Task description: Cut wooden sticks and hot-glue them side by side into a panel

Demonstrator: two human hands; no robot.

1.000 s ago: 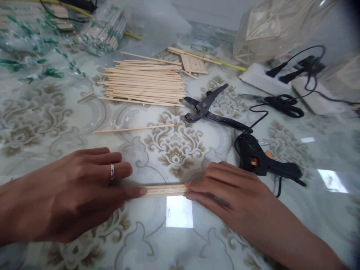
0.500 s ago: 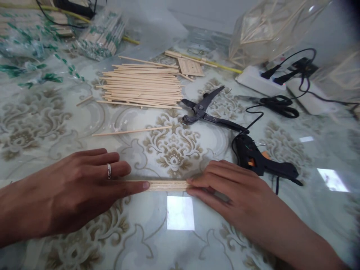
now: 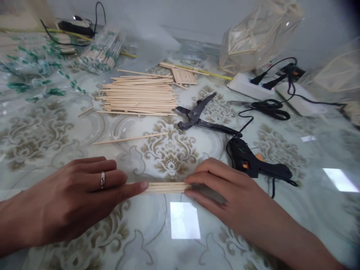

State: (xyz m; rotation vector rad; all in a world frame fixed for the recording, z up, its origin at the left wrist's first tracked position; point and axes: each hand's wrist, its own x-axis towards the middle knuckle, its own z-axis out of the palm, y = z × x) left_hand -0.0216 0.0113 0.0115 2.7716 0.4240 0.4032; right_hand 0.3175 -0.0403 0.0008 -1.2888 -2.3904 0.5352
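Note:
A narrow row of pale wooden sticks [image 3: 166, 187], laid side by side, lies crosswise near the front of the table. Its left end is gripped by my left hand [image 3: 81, 195], which wears a silver ring and has the thumb along the row; the other fingers partly hide that end. At the opposite end, the fingertips and thumb of my right hand [image 3: 225, 191] pinch the sticks. One loose stick [image 3: 131, 138] rests beyond my hands. Right of my right hand lies a black glue gun [image 3: 253, 161] with its cord.
Behind lies a pile of wooden sticks [image 3: 137, 95], beside black pliers-like cutters [image 3: 197, 114]. Black-handled scissors [image 3: 271, 108] and a white power strip [image 3: 250, 87] sit at the right. Plastic-wrapped stick bundles [image 3: 102, 52] stand back left; a stick-framed shape [image 3: 255, 37] stands back right.
The view has tilted slightly, so the background sits lower and a little further left. Both hands keep their hold, and the separate sticks in the row show more clearly.

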